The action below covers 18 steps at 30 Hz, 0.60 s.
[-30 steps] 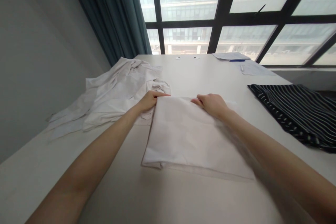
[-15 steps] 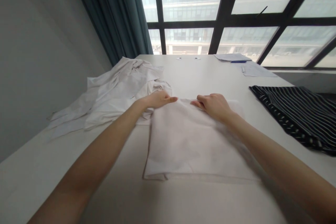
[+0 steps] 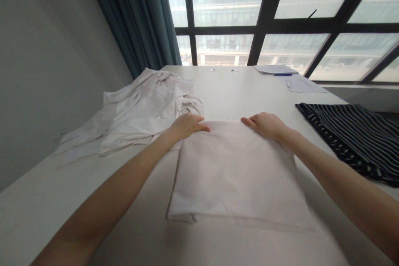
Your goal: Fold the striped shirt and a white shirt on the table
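Note:
A folded white cloth [image 3: 240,170] lies in front of me, its layered edge facing me. At its far left corner, my left hand [image 3: 188,126] is closed with the thumb on top and the fingers mostly out of sight behind the edge. My right hand [image 3: 264,125] grips the far right corner in much the same way, thumb over the cloth. The far edge runs fairly straight between the two hands. Just beyond my left hand is a crumpled heap of white cloth [image 3: 143,104].
A black-and-white striped cloth [image 3: 370,133] lies at the right on the white table [image 3: 230,97]. Sheets of paper [image 3: 307,84] and a blue pen [image 3: 283,75] are at the far right end. A dark curtain [image 3: 143,20] hangs beside the window behind.
My right hand has slid right along the far edge to the corner. The folded cloth has come slightly toward me, and its far edge looks straighter. My left hand has shifted a little nearer.

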### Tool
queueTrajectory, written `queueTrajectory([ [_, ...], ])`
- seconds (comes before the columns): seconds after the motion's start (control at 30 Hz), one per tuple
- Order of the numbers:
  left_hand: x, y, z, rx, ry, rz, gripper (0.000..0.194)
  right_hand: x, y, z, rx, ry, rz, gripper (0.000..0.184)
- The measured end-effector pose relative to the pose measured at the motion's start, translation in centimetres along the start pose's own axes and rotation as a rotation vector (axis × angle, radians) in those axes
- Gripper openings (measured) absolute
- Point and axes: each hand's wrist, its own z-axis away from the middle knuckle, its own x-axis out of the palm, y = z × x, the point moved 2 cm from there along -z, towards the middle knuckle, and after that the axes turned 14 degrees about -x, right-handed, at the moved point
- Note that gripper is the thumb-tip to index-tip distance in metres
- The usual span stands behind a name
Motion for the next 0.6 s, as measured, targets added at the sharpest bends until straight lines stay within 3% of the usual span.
queueTrajectory([
  [0.3, 1.1, 0.0, 0.6, -0.068, 0.013, -0.166, 0.062, 1.9, 0.3, 0.2, 0.028, 0.138, 0.26, 0.058],
  [0.4, 1.2, 0.5, 1.6, -0.009, 0.108, -0.208, 0.051, 1.9, 0.3, 0.5, 0.008, 0.175, 0.295, 0.053],
  [0.5, 1.3, 1.6, 3.2, 0.098, 0.234, -0.242, 0.047, 1.9, -0.9, 1.0, -0.098, 0.284, 0.3, 0.042],
  [0.6, 2.0, 2.7, 4.7, 0.188, 0.164, -0.192, 0.046, 2.6, -3.2, 1.8, -0.278, 0.364, 0.167, 0.036],
])
